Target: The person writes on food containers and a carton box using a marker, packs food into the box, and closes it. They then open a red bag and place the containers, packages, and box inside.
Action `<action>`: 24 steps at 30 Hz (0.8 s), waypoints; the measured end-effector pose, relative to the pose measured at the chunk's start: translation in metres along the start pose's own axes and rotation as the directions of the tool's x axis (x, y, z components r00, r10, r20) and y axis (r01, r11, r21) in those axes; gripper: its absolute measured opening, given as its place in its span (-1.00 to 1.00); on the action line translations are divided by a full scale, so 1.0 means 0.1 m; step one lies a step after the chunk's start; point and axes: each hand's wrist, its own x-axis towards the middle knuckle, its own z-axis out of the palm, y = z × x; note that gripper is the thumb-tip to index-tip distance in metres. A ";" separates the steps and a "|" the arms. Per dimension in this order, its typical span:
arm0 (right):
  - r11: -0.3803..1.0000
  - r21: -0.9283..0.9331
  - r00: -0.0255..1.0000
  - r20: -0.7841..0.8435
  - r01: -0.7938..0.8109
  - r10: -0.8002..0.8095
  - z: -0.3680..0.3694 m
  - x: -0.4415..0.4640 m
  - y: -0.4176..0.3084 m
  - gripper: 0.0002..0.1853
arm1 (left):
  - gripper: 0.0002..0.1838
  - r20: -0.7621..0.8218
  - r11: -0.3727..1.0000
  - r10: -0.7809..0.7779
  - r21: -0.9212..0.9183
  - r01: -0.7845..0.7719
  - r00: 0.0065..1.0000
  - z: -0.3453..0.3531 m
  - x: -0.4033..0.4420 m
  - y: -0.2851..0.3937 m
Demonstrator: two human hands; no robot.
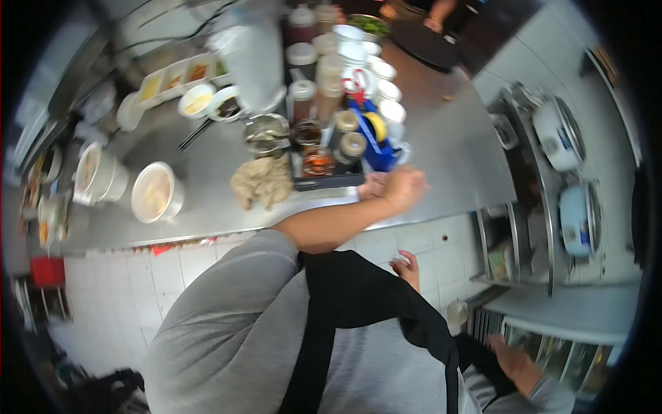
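Note:
My left hand (408, 188), blurred by motion, is over the steel counter's front edge, right of a black tray (327, 182) of jars and bottles. Its fingers are too smeared to read. Beside it lies a small pinkish thing (373, 186) that I cannot make out. A blue holder (376, 141) with a yellow roll (374, 127) and red-handled scissors (356, 83) stands just behind. In front of my apron, below the counter edge, my right hand (408, 268) has its fingers curled round something small and whitish, too small to name.
A crumpled beige cloth (262, 182), white tubs (157, 192) and bowls (197, 101) are on the counter (455, 145). White cups (392, 112) line the tray's right side. Rice cookers (558, 134) occupy a right-hand rack. Another person's hand (434, 24) shows near a round black board (424, 45).

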 end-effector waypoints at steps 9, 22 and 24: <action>0.980 0.135 0.733 0.651 0.145 -0.198 1.41 -0.22 -1.46 -0.60 | -0.85 -0.539 0.837 0.547 0.352 -0.420 0.640 -2.80 -0.55 1.03; 0.308 -0.414 0.425 0.905 0.856 0.036 5.82 0.48 -1.77 -0.58 | -0.78 -0.985 0.894 -0.163 -0.169 0.415 -0.050 -4.94 -3.11 -0.94; 0.550 -0.390 0.374 0.916 0.738 0.147 6.00 0.62 -1.45 -0.57 | -0.78 -0.966 0.870 -0.244 -0.182 0.458 0.080 -4.86 -3.23 -1.29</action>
